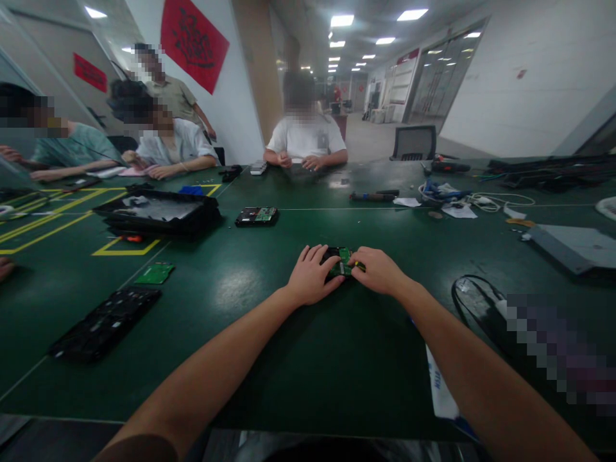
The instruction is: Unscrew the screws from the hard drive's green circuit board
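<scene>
A hard drive [344, 253] with a green circuit board on its upper face lies on the table in front of me. My left hand [312, 273] is closed around its left side, fingers over the far edge and thumb along the near edge. At the drive's right end, my right hand [378, 268] pinches a small yellow-and-black tool [359, 264]; most of it is hidden by the fingers. A second hard drive [257, 216], also with a green board, sits further back to the left, away from both hands.
On the left lie a loose green circuit board [154, 273], a long black plastic part [106, 321] and a black tray [158, 215]. To the right are a grey metal case [577, 247], cables [486, 202] and a power tool [374, 196]. Several people sit or stand around the table.
</scene>
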`<action>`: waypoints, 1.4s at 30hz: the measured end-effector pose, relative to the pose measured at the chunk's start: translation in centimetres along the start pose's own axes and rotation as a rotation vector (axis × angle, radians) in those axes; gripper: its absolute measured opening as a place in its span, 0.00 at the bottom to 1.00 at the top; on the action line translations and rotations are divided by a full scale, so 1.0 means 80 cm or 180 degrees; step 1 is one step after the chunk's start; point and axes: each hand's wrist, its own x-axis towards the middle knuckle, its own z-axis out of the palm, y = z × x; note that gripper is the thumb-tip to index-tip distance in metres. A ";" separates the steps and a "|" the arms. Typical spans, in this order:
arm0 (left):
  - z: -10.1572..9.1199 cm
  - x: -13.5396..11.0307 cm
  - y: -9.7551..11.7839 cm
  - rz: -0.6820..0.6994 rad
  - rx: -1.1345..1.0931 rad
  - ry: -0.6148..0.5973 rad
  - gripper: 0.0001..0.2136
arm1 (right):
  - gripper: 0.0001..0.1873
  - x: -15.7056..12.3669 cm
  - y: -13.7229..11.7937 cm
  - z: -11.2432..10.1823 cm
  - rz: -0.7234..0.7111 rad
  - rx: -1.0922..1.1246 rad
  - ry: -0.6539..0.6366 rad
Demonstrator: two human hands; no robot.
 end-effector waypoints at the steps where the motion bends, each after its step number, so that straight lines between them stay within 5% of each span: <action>1: 0.000 0.000 0.000 0.0000 0.0004 -0.0013 0.26 | 0.10 0.000 0.000 0.000 -0.0011 0.0016 -0.0004; 17: -0.003 0.000 0.001 -0.0042 -0.0100 -0.0064 0.26 | 0.10 -0.001 0.004 0.003 -0.0033 0.0055 0.0061; 22: -0.002 0.001 0.002 -0.0049 -0.0067 -0.0068 0.26 | 0.15 -0.001 0.009 0.001 0.0091 0.0276 0.0573; 29: -0.004 0.004 -0.004 0.0060 -0.0147 -0.0070 0.26 | 0.30 0.010 0.031 -0.055 0.0209 0.0463 0.1439; 34: -0.008 0.011 -0.010 0.0199 -0.0269 -0.0141 0.26 | 0.25 0.027 0.034 -0.095 0.0237 0.0477 0.1713; 37: -0.008 0.014 -0.010 0.0207 -0.0304 -0.0152 0.26 | 0.24 0.032 0.027 -0.083 0.0288 0.0543 0.1902; 42: -0.008 0.015 -0.007 0.0175 -0.0318 -0.0189 0.26 | 0.22 0.028 0.020 -0.028 0.0384 0.0648 0.1937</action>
